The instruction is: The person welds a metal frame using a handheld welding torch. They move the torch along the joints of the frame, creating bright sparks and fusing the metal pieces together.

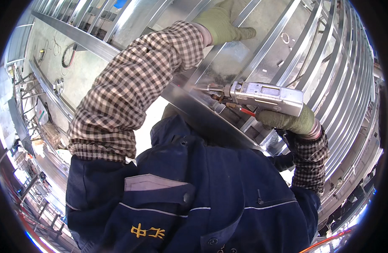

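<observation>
My right hand (291,122), in an olive-green work glove, is wrapped round the grip of a silver metal welding gun (267,95). The gun's narrow nozzle points left, its tip close to the joint where a flat metal slat (215,63) meets the long near rail (202,111). A red piece shows under the gun's body, beside the gloved fingers. Farther up, my left hand (219,25), also gloved, lies over the slat with the thumb stretched out to the right. Its other fingers run toward the upper edge and are partly hidden.
Many parallel shiny metal slats (328,80) curve away to the right. Another long rail (82,36) runs across the upper left. A coiled cable (68,55) lies on the pale floor there. A white ring (285,38) shows between slats. An orange-red hose (328,241) crosses at lower right.
</observation>
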